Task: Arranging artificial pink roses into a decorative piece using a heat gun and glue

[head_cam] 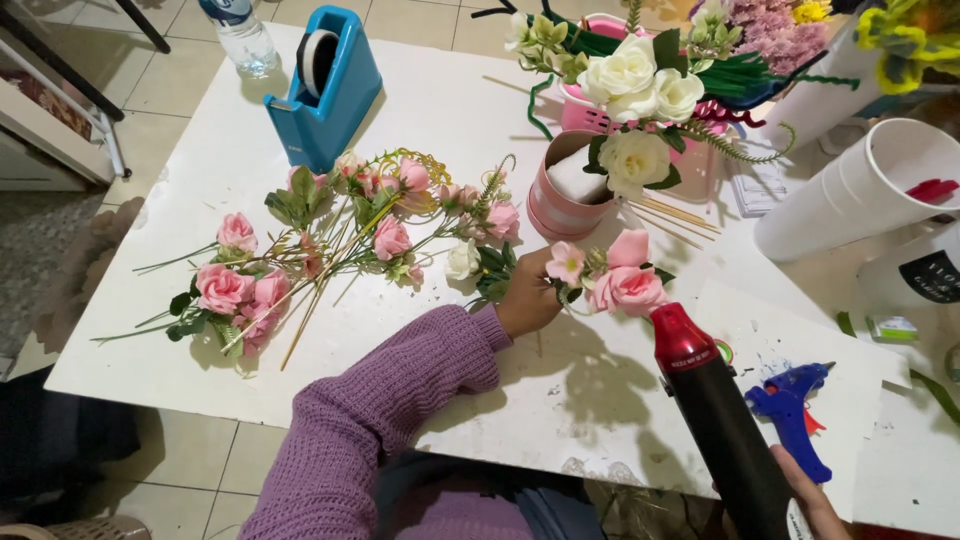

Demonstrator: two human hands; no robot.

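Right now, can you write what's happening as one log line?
left hand: holds pink rose sprig | right hand: holds red-tipped black heat gun, nozzle near sprig | blue glue gun: lies on white table

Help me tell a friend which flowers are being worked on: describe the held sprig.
On the white table, look just below the pink striped tin. The left hand grips a small sprig of pink roses; unlike the loose pile lying flat, it is lifted.

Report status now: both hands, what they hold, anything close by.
Left hand shut on pink rose sprig. Right hand grips black-and-red heat gun, nozzle at sprig. Blue glue gun beside it.
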